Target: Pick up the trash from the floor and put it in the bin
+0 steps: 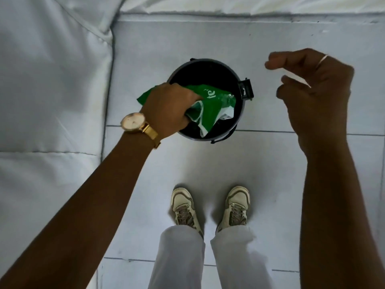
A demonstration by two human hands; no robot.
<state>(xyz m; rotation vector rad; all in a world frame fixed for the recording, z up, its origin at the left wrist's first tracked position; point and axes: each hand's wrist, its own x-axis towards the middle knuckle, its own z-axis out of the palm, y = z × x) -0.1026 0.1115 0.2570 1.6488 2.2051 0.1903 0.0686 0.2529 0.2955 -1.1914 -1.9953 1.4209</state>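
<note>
A round black bin (pixel 239 113) stands on the floor in front of my feet, with its top uncovered. My left hand (pixel 170 107), with a gold watch on the wrist, is shut on a crumpled green and white plastic wrapper (pixel 210 109) directly over the bin's mouth. The wrapper hangs partly inside the rim. My right hand (pixel 316 94) hovers to the right of the bin, apart from it, fingers loosely curled. A thin white strip (pixel 298 79) lies pinched between its fingers; what the strip is cannot be made out.
A white quilted mattress (pixel 52 90) fills the left side and runs along the top edge. The floor (pixel 208 163) is pale tile. My two feet in light sneakers (pixel 210 207) stand just before the bin. A black clip (pixel 246 89) juts from the bin's right rim.
</note>
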